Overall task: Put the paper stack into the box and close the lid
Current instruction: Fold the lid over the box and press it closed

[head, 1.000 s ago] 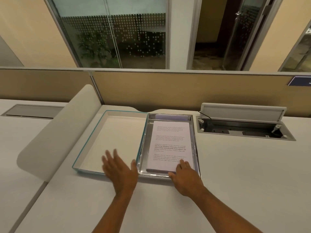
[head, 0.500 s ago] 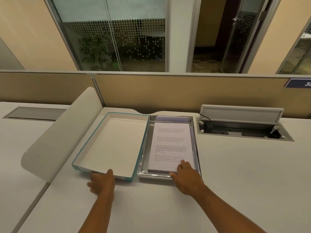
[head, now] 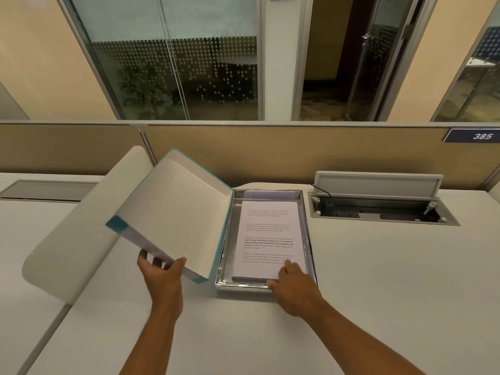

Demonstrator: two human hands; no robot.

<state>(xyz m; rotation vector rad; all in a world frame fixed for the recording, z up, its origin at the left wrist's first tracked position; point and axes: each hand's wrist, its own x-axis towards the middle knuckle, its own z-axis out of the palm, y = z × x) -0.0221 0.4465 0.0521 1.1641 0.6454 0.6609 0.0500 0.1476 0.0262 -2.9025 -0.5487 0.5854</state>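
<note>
Your left hand grips the near edge of the teal lid, tilted up off the desk beside the silver box. The paper stack lies flat inside, long axis pointing away from you. Your right hand rests open on its near corner.

Teal-edged lid w/ white inside, silver box, white paper stack w/ black text.
</note>
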